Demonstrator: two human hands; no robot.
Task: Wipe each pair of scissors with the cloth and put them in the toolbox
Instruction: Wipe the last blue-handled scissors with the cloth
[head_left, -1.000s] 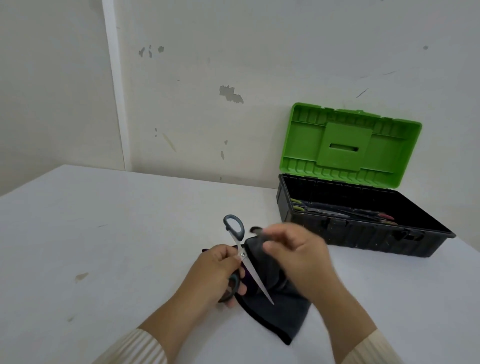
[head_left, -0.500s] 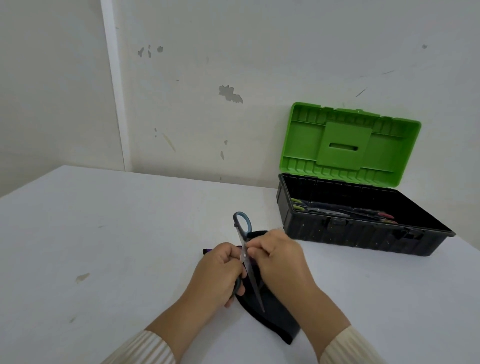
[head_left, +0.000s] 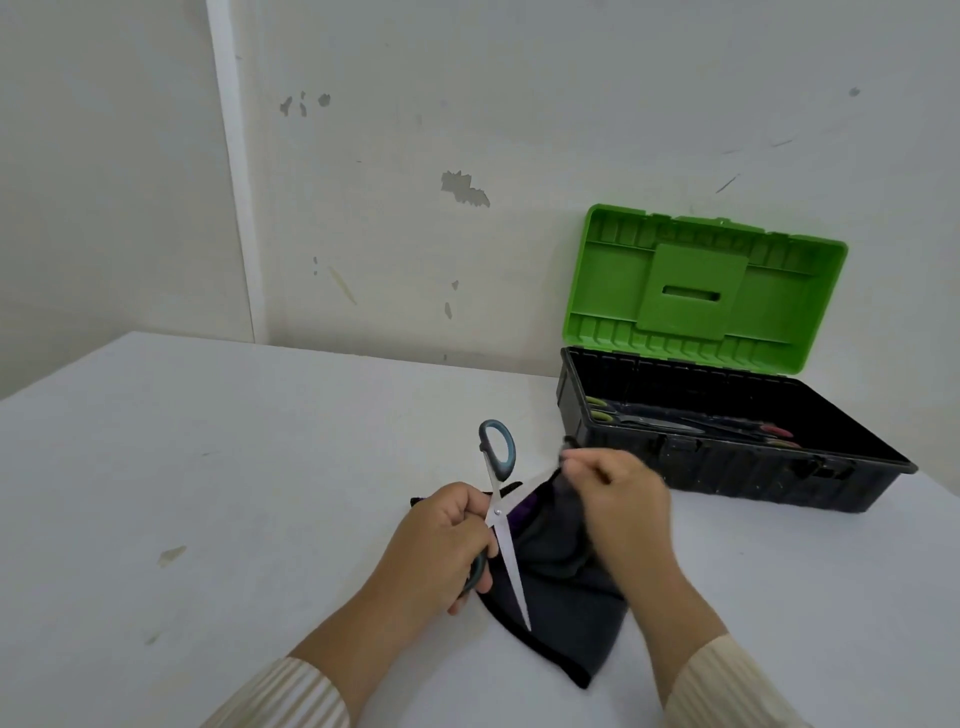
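Note:
My left hand (head_left: 447, 538) grips a pair of grey-blue-handled scissors (head_left: 503, 519) near the pivot, one handle loop up, blades pointing down toward me. A dark cloth (head_left: 561, 587) lies on the white table under the blades. My right hand (head_left: 618, 499) pinches the cloth's upper edge and lifts it just right of the scissors. The black toolbox (head_left: 727, 467) stands open at the right against the wall, green lid (head_left: 701, 286) upright. Other scissors (head_left: 685, 423) lie inside it.
The white table (head_left: 234, 467) runs left and toward me, with a few small stains at its left. A scuffed wall stands right behind the toolbox.
My right hand has left the blade and moved right and up, pulling the cloth's edge with it. The scissors turned slightly, so the blades show flat again.

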